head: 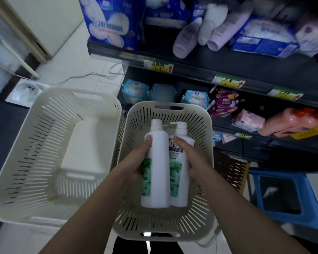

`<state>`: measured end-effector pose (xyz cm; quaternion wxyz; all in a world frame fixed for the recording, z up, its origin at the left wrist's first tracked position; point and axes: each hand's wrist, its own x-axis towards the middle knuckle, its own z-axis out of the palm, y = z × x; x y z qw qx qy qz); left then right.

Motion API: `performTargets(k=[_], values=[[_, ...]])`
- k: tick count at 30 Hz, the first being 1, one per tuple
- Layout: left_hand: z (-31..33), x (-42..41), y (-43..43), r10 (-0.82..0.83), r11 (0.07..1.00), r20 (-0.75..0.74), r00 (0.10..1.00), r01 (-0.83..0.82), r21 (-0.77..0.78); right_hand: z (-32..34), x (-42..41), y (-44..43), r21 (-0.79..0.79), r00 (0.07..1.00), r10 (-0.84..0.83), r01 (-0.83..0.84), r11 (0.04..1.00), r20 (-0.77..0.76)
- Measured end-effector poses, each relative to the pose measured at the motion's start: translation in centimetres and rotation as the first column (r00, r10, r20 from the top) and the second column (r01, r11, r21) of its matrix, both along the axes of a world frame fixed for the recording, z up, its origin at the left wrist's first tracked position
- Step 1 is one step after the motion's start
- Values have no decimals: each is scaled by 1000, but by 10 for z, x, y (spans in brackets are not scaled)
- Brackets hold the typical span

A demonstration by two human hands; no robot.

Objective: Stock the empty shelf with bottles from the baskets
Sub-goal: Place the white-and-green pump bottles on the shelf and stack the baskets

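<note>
I'm wrapping my left grip (136,162) round one bottle (157,171), my right grip (193,158) round the other bottle (178,180), aiming to clear the basket (165,233) in one go.

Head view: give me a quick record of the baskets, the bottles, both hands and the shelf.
left basket: cream, slotted, no bottles visible inside
right basket: cream, slotted, holds two bottles
left bottle: white, green label, gripped by left hand
right bottle: white, green label, gripped by right hand
bottle layout: side by side, touching, caps pointing away from the person
upper shelf: dark, purple bottles lying on it, packets beside them
</note>
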<state>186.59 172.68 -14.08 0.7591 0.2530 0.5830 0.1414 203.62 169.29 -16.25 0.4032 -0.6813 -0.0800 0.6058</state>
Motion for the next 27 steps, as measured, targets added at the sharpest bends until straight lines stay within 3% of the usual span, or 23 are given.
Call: performTargets(k=[6, 13, 19, 27], values=[[54, -22, -7, 147, 989, 183, 972, -145, -27, 50, -9, 12, 56, 987, 134, -129, 990, -88], [114, -58, -23, 251, 965, 291, 923, -263, 2, 109, -45, 11, 229, 948, 311, -290, 929, -61], [155, -117, -33, 324, 926, 313, 893, -367, 89, 153, -98, 22, 288, 898, 436, -402, 869, -63], [204, -238, -54, 489, 811, 334, 806, -561, 166, 213, -209, 40, 419, 833, 551, -519, 745, 53]])
